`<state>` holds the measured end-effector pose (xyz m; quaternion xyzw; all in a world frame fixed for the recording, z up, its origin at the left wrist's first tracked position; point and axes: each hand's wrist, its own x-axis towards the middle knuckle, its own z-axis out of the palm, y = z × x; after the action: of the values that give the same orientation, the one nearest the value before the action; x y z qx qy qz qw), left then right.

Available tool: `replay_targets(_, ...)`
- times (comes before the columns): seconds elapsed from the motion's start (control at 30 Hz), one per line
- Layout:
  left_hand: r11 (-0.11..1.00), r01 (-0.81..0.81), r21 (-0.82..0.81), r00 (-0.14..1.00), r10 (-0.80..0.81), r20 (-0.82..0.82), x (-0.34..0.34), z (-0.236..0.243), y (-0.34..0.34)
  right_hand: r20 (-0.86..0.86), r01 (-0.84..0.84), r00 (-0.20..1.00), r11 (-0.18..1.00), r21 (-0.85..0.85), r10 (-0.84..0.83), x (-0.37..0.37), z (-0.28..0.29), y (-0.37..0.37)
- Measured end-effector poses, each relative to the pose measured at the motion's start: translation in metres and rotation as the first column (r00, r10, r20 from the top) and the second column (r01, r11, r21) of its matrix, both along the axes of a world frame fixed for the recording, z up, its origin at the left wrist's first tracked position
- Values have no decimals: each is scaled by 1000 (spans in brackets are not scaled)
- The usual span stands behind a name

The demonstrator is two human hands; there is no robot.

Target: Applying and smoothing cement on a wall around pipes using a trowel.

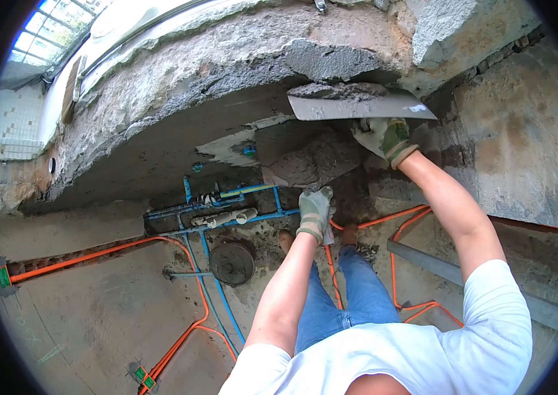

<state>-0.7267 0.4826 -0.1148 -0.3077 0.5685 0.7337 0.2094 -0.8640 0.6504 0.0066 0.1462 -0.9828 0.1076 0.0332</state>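
Note:
In my right hand (384, 138), which wears a pale and green glove, is a plastering trowel (391, 108). Wet grey mortar (338, 92) lies along the far part of its blade. The trowel is up against the underside of a rough ledge (213, 72), where fresh mortar (332, 62) coats the edge. My left hand (316, 207), gloved too, grips a mortar board (276, 139) from below, its handle hidden by the fingers. A heap of mortar (312, 161) sits on that board, lower than the trowel.
Blue pipes (262, 216) and a grey-white pipe fitting (226, 217) run low along the wall. A round bucket of mortar (231, 263) stands left of my legs. Orange conduits (101, 252) cross the surfaces, and a long metal bar (437, 266) lies at the right.

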Motion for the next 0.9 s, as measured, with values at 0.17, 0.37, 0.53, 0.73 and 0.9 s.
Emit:
replay_targets(0.17,1000,4,-15,988,-6,-152,1,-9,-2,-362,-146,928,980,-134,89,-16,-43,-1)
replay_targets(0.37,998,1,-68,980,-15,-198,1,-16,3,-160,-77,985,995,-69,65,-14,-42,13)
replay_targets(0.53,988,-10,-153,993,-8,-121,7,-58,-25,-486,-260,866,936,-235,118,13,-106,12)
replay_targets(0.73,971,150,-184,963,-185,-194,4,-49,-30,-159,-147,976,989,27,150,10,-126,-41)
replay_targets(0.9,992,-63,-108,997,68,43,8,-20,-42,373,-64,923,994,-85,92,-10,-43,-89)
